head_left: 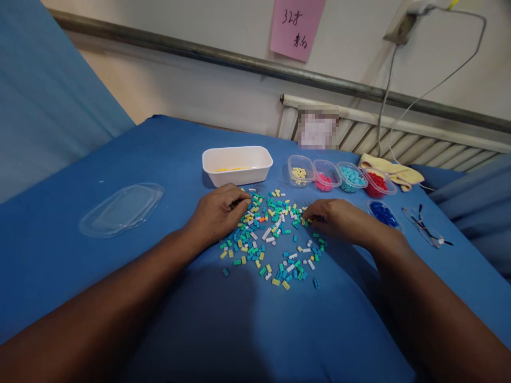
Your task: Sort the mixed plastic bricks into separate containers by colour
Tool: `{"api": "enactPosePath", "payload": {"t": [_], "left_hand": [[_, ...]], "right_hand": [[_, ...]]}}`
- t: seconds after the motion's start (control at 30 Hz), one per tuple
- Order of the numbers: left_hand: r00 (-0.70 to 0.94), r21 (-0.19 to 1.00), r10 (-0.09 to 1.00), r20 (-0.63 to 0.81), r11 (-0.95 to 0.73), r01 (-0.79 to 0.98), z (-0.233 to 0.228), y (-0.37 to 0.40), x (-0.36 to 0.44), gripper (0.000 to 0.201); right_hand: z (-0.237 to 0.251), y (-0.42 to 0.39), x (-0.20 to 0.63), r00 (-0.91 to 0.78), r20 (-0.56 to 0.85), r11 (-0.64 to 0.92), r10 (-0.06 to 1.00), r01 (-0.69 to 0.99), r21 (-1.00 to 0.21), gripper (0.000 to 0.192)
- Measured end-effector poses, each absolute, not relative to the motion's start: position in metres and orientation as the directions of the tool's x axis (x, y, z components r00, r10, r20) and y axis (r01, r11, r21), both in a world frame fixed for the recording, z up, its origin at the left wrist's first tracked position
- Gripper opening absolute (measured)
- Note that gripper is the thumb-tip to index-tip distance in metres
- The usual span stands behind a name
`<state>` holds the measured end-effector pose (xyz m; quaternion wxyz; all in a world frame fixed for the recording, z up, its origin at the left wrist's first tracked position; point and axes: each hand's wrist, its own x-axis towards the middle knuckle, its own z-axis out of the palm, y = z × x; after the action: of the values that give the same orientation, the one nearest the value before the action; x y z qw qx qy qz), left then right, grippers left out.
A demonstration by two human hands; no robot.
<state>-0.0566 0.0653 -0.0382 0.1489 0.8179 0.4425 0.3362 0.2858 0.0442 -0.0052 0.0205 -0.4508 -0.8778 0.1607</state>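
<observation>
Left hand (217, 213) rests knuckles-up at 9 o'clock edge of brick pile (271, 236), fingers curled together on pieces; whether anything pinched, cannot tell. Right hand (337, 218) at 3 o'clock edge, fingertips closed into pile, contents hidden too. Bricks small, hard plastic, teal, yellow, white, spread flat on blue cloth (159, 159), likely for easy picking. White tub (237, 165) at 12 o'clock; small clear cups (339, 178) hold single colours. Clear lid (122, 208) at 9. Glasses (425, 227) at 3.

My left hand (217, 213) left of the bricks (271, 234), my right hand (339, 218) right, tray (237, 165) behind, cups (339, 175) behind right, lid (122, 208) far left.
</observation>
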Motion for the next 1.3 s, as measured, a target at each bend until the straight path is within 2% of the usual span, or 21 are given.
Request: {"api": "enactPosePath", "payload": {"t": [0.17, 0.4, 0.5, 0.7, 0.9, 1.1, 1.2, 1.3], "left_hand": [[0.380, 0.543, 0.823, 0.422, -0.566, 0.620, -0.037, 0.065, -0.057, 0.025], [0.389, 0.553, 0.816, 0.429, -0.577, 0.601, -0.038, 0.064, -0.058, 0.024], [0.379, 0.560, 0.821, 0.426, -0.569, 0.603, -0.040, 0.064, -0.058, 0.023], [0.380, 0.557, 0.820, 0.428, -0.570, 0.604, -0.039, 0.064, -0.056, 0.023], [0.387, 0.551, 0.822, 0.418, -0.568, 0.611, -0.037, 0.063, -0.056, 0.024], [0.388, 0.553, 0.820, 0.420, -0.570, 0.608, -0.036, 0.063, -0.056, 0.023], [0.390, 0.548, 0.820, 0.419, -0.571, 0.611, -0.037, 0.063, -0.056, 0.024], [0.386, 0.544, 0.821, 0.420, -0.569, 0.617, -0.037, 0.063, -0.056, 0.024]], "right_hand": [[-0.009, 0.045, 0.283, -0.590, -0.047, 0.565, 0.806, 0.790, -0.237, 0.023], [-0.016, 0.043, 0.279, -0.646, 0.096, 0.637, 0.758, 0.699, -0.326, 0.028], [-0.018, 0.042, 0.275, -0.646, 0.064, 0.628, 0.761, 0.708, -0.324, 0.030], [-0.004, 0.037, 0.272, -0.618, -0.094, 0.590, 0.780, 0.778, -0.216, 0.019], [0.001, 0.032, 0.264, -0.659, -0.114, 0.640, 0.743, 0.750, -0.167, 0.020], [-0.003, 0.034, 0.259, -0.580, -0.125, 0.571, 0.805, 0.814, -0.106, 0.021], [-0.005, 0.037, 0.260, -0.546, -0.086, 0.529, 0.833, 0.833, -0.161, 0.021], [0.001, 0.040, 0.274, -0.492, -0.065, 0.445, 0.868, 0.831, -0.334, 0.024]]}}
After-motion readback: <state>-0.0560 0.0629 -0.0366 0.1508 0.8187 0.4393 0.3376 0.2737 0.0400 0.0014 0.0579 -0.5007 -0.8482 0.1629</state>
